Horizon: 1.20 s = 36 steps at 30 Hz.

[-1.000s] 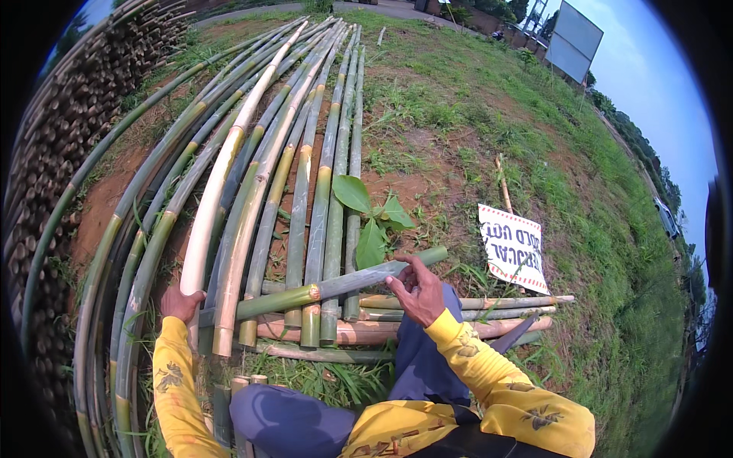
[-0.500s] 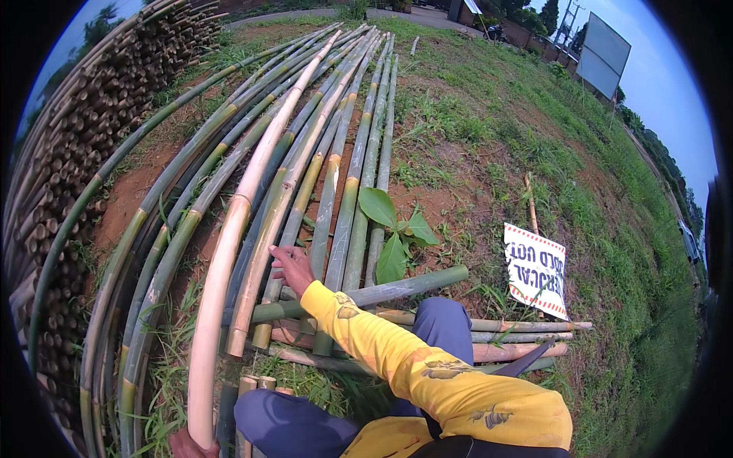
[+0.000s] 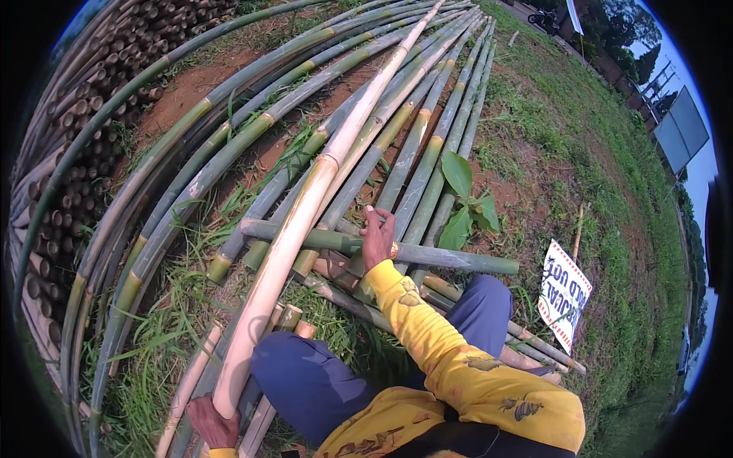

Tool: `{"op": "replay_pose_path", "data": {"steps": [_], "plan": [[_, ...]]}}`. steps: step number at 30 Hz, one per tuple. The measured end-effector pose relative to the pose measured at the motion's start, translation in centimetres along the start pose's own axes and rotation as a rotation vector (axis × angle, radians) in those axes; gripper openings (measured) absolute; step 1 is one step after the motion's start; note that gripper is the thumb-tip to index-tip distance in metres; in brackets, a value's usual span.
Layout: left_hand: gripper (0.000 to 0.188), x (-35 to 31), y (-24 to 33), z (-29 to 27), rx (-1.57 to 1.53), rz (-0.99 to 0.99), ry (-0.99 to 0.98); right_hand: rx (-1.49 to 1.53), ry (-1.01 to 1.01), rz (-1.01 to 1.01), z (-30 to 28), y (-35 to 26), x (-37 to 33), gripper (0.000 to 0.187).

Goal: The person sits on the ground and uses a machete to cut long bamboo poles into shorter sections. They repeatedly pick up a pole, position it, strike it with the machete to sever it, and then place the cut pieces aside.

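A long pale bamboo pole (image 3: 305,195), its green skin gone along most of the face, slants from the lower left to far ahead. My left hand (image 3: 214,422) is closed around its near end at the bottom left. The pole rests over a short green bamboo piece (image 3: 458,258) lying crosswise in front of my knees. Beside the pale pole my right hand (image 3: 378,238) is above that crosswise piece, fingers loosely raised and holding nothing. Several green bamboo poles (image 3: 408,164) fan out beyond, their near ends by the crosswise piece.
A large stack of cut bamboo (image 3: 72,130) stands at the left. Short bamboo lengths (image 3: 286,317) lie by my left knee. A leafy plant (image 3: 458,202) grows right of the poles. A white sign with a striped border (image 3: 563,294) leans on the grass at the right.
My view has swung left. The pale pole has shifted right along the crosswise piece, with my left hand on its end. My right hand's spread fingers have drawn closer together above the crosswise piece.
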<state>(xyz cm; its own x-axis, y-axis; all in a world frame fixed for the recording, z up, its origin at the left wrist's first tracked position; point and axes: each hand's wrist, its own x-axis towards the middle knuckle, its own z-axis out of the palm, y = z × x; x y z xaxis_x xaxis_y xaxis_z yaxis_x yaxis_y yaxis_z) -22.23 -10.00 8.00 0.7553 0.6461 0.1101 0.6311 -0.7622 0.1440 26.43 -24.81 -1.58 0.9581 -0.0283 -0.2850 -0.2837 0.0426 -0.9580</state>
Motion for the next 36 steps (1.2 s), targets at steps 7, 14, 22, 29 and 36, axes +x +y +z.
{"op": "replay_pose_path", "data": {"steps": [7,14,22,29,36], "plan": [[0.058,-1.2,2.7,0.5,-0.063,-0.135,-0.006,-1.233,-0.159,-0.375,-11.5,-0.1,4.1,0.085],[0.058,-0.8,1.6,1.0,-0.057,-0.089,-0.058,-1.767,-0.611,-0.386,-16.4,1.2,5.9,0.083],[0.058,-0.5,0.9,0.6,0.012,-0.130,-0.050,-1.628,-0.812,-0.706,-19.5,3.2,1.8,0.060],[0.060,0.2,0.4,1.0,0.027,-0.114,-0.008,-1.441,-0.723,-0.593,-19.6,6.9,-2.9,0.068],[0.068,-1.0,0.4,2.3,0.094,-0.213,-0.028,-1.370,-0.569,-0.736,-16.1,3.0,-2.1,0.090]]}}
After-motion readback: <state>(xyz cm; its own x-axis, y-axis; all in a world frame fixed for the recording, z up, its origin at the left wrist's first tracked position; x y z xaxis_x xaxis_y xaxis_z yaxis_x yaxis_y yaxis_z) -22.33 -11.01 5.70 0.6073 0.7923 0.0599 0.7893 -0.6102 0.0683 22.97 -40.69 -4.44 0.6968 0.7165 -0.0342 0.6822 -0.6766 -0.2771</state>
